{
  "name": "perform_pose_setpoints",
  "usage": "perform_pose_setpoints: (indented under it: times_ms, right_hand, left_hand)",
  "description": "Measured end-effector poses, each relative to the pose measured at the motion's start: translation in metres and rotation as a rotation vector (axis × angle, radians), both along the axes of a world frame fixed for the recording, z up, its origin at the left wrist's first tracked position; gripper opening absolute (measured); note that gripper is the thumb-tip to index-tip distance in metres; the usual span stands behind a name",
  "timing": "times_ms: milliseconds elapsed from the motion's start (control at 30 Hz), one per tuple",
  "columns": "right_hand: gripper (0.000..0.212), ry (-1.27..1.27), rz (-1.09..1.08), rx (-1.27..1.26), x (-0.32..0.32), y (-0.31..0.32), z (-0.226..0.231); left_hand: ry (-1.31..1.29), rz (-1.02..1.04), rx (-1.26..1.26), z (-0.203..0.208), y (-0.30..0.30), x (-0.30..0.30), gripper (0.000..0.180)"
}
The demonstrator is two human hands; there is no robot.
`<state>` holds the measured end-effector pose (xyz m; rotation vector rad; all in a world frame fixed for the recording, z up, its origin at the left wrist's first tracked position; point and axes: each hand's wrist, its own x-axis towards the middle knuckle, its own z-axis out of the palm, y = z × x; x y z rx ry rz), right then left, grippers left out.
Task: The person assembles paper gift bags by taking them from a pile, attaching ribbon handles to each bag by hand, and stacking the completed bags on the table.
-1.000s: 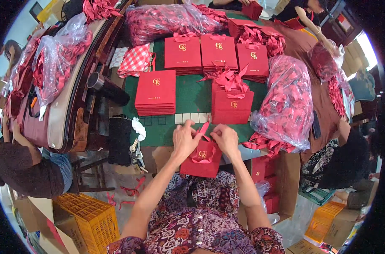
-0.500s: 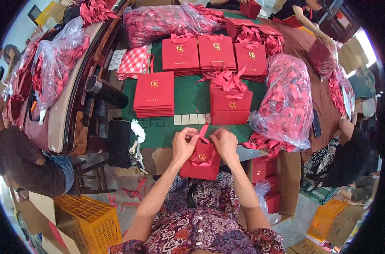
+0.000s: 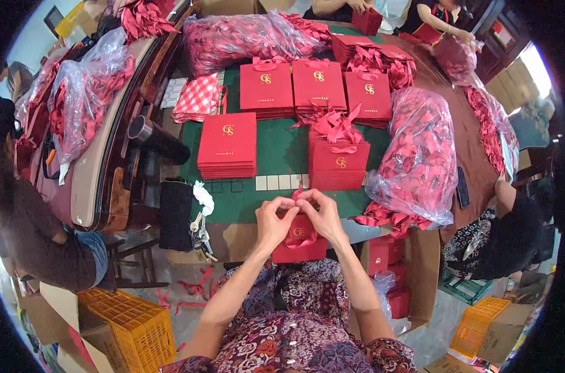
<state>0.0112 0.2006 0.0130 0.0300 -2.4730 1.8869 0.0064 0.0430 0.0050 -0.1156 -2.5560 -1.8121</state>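
Observation:
A small red paper gift bag [image 3: 300,247] with a gold emblem hangs at the table's near edge, in front of my lap. Above its top, my left hand [image 3: 275,219] pinches a red ribbon [image 3: 296,194] between thumb and fingers. My right hand [image 3: 321,214] pinches the same ribbon from the other side, and the two hands' fingertips meet. Just beyond them stands a stack of red bags with ribbon handles [image 3: 339,163]. Left of that lies a stack of flat red bags without visible ribbons [image 3: 227,146].
Plastic sacks of red ribbons lie at right [image 3: 414,155] and far [image 3: 251,40]. A metal tumbler [image 3: 157,139] and a black pouch with keys [image 3: 175,212] are at left. An open carton of red bags [image 3: 426,273] stands below right. Other people sit around.
My hands have come together over the bag; the ribbon end that stood up between them is now pinched at the fingertips. At far right, another person's arms have shifted.

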Motion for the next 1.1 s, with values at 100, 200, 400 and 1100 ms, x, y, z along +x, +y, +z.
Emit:
perform_pose_setpoints:
  times_ms: [100,200,400,1100]
  right_hand:
    - [0.015,-0.032,-0.002,-0.056,0.0,0.0,0.001]
    - [0.016,-0.032,0.011,0.022,0.0,0.001,0.009]
    - [0.012,0.041,-0.055,-0.076,-0.003,0.014,0.005]
    - [0.024,0.152,-0.305,0.064,-0.049,0.041,0.016]
  left_hand:
    - [0.027,-0.023,-0.058,0.009,0.0,0.002,0.013]
    - [0.154,-0.002,-0.157,0.005,0.001,0.004,0.014]
    - [0.339,0.095,-0.131,0.011,-0.001,0.011,0.032]
    - [-0.189,-0.337,0.293,0.04,-0.043,0.062,0.076]
